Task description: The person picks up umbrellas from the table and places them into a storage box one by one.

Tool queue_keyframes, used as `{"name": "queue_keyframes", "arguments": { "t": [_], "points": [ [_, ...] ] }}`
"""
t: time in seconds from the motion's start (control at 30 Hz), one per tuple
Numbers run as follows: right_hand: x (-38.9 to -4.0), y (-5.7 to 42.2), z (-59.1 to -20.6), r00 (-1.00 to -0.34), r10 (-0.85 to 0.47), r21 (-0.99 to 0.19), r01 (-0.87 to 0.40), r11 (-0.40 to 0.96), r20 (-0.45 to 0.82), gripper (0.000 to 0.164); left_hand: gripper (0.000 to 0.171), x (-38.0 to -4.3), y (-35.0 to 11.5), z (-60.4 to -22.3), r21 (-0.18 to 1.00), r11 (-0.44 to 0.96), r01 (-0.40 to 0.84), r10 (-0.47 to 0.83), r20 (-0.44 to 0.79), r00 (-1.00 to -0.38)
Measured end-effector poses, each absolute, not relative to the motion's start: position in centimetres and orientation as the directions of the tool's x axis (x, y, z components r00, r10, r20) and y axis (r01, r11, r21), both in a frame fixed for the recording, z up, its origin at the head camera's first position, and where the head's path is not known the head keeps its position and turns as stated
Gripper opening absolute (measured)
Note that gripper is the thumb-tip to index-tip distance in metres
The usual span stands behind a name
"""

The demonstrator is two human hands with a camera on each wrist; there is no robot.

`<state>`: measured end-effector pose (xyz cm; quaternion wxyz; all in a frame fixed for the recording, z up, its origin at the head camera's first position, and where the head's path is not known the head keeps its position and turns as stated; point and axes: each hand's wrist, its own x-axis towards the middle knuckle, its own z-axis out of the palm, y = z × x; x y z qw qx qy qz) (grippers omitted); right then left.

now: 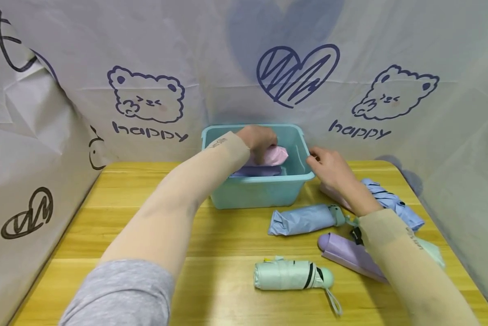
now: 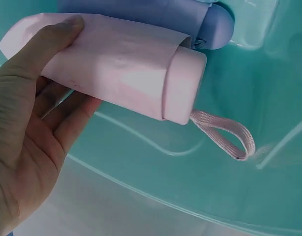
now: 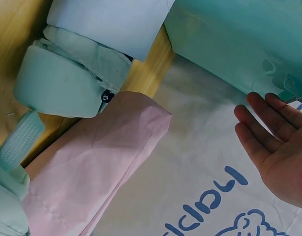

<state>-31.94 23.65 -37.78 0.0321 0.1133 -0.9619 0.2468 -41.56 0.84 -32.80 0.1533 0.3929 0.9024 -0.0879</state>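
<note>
Sleeved arms are reaching up the frame: left hand (image 1: pixel 260 141) fingers are curling round the pink umbrella (image 2: pixel 116 64), lowering it into the teal bin (image 1: pixel 264 192) at upper centre; right hand (image 1: pixel 329 167), fingers relaxed, is steadying its rim on the bench (image 1: pixel 211 267).

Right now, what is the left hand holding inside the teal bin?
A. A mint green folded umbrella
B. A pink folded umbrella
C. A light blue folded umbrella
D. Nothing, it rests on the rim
B: the left hand has its thumb and fingers wrapped round the pink folded umbrella inside the teal bin, wrist strap dangling, with a purple umbrella lying beside it.
</note>
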Motion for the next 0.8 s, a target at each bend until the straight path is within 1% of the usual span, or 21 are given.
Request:
{"name": "queue_keyframes", "arguments": {
  "t": [0.17, 0.43, 0.53, 0.8],
  "points": [
    [-32.03, 23.68, -37.85, -0.973, -0.202, -0.463, -0.232, 0.855, 0.114, 0.047, 0.027, -42.08, 0.69, -33.67, -0.114, 0.678, 0.726, 0.651, -0.365, -0.665],
    [-31.94, 23.63, -37.81, -0.972, -0.198, -0.467, -0.234, 0.853, 0.126, 0.046, 0.037, -41.42, 0.32, -33.78, -0.148, 0.634, 0.759, 0.680, -0.361, -0.638],
    [-31.92, 23.66, -37.81, -0.971, -0.201, -0.466, -0.237, 0.853, 0.126, 0.046, 0.036, -41.46, 0.34, -33.80, -0.142, 0.641, 0.754, 0.676, -0.360, -0.643],
    [-32.01, 23.76, -37.90, -0.973, -0.200, -0.455, -0.233, 0.859, 0.119, 0.048, 0.033, -41.27, 0.11, -33.62, -0.061, 0.715, 0.697, 0.629, -0.379, -0.679]
  ]
}}
